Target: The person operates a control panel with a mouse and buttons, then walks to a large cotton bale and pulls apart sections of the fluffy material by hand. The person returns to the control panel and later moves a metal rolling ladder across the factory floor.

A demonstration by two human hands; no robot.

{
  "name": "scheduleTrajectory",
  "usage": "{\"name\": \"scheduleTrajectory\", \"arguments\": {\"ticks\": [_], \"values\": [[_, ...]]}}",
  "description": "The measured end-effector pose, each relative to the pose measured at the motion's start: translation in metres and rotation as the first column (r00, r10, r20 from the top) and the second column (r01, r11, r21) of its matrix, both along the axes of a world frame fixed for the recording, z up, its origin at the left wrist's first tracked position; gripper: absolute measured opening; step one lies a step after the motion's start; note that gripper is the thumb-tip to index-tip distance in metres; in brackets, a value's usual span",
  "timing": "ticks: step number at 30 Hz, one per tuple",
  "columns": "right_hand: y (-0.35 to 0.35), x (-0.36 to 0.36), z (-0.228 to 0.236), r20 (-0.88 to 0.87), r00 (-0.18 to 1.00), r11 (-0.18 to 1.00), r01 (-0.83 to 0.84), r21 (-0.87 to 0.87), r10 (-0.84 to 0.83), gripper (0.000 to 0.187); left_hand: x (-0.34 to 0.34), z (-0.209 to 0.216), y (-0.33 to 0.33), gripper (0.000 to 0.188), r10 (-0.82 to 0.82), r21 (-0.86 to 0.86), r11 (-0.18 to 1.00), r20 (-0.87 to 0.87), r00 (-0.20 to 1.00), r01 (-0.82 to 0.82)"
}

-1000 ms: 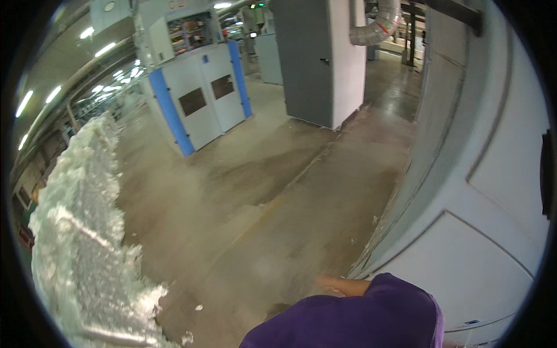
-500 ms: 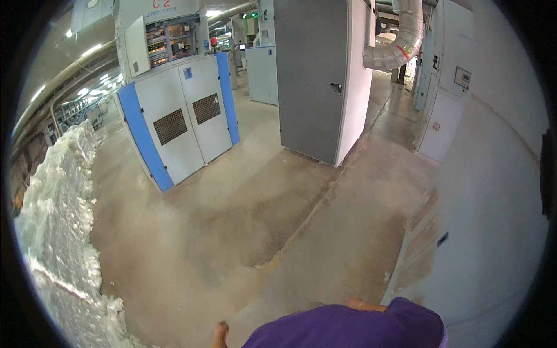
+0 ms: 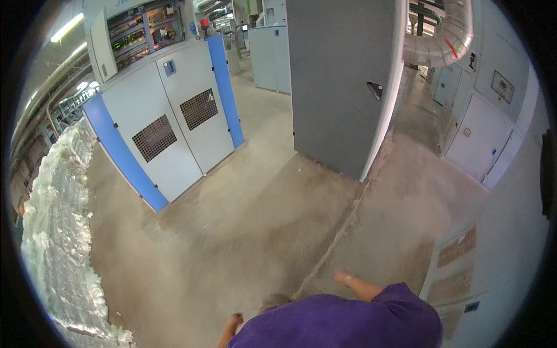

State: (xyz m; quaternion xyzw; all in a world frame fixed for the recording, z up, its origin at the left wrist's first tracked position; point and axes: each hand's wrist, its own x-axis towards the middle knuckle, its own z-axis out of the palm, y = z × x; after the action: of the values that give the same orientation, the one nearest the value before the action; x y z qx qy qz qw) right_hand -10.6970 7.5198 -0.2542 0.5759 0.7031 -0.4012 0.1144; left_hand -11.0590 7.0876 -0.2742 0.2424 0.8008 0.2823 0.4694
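Observation:
My right hand [image 3: 343, 277] reaches out ahead of my purple shirt [image 3: 342, 322], low over the bare floor [image 3: 243, 232]. Blur hides its fingers, and I see nothing in it. Just left of the shirt, my left hand [image 3: 235, 319] hangs low; it is small in the picture and its fingers cannot be made out. Neither hand touches anything that I can see. Ahead stands a tall dark grey cabinet door [image 3: 342, 87] with a black latch.
At left front stands a white and blue machine cabinet [image 3: 168, 127] with mesh vents and an exposed electrical panel [image 3: 145, 32]. A long heap of whitish fibre [image 3: 64, 232] runs along the left. Pale panels [image 3: 505, 232] line the right, beneath a silver duct [image 3: 441, 49].
The cabinets are nearer and larger in view. My right hand has swung forward, clear of the shirt, and more of my left forearm shows.

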Motion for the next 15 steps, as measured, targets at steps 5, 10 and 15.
{"name": "scheduleTrajectory", "arguments": {"ticks": [5,10,15], "values": [[0.201,-0.235,0.070,-0.173,0.859,0.873,-0.451,0.187,0.481,0.033,-0.076,-0.018,0.024,0.012,0.416,-0.324,0.843,-0.112,0.902,-0.429],[0.337,-0.330,0.014,-0.183,0.892,0.910,-0.401,0.102,0.413,0.031,-0.235,-0.011,0.187,0.017,0.449,-0.366,0.807,-0.129,0.884,-0.464],[0.449,-0.288,-0.057,0.140,0.798,0.805,-0.554,-0.214,0.586,0.034,-0.454,-0.002,0.508,0.021,0.525,-0.147,0.840,-0.023,0.851,-0.522]]}}
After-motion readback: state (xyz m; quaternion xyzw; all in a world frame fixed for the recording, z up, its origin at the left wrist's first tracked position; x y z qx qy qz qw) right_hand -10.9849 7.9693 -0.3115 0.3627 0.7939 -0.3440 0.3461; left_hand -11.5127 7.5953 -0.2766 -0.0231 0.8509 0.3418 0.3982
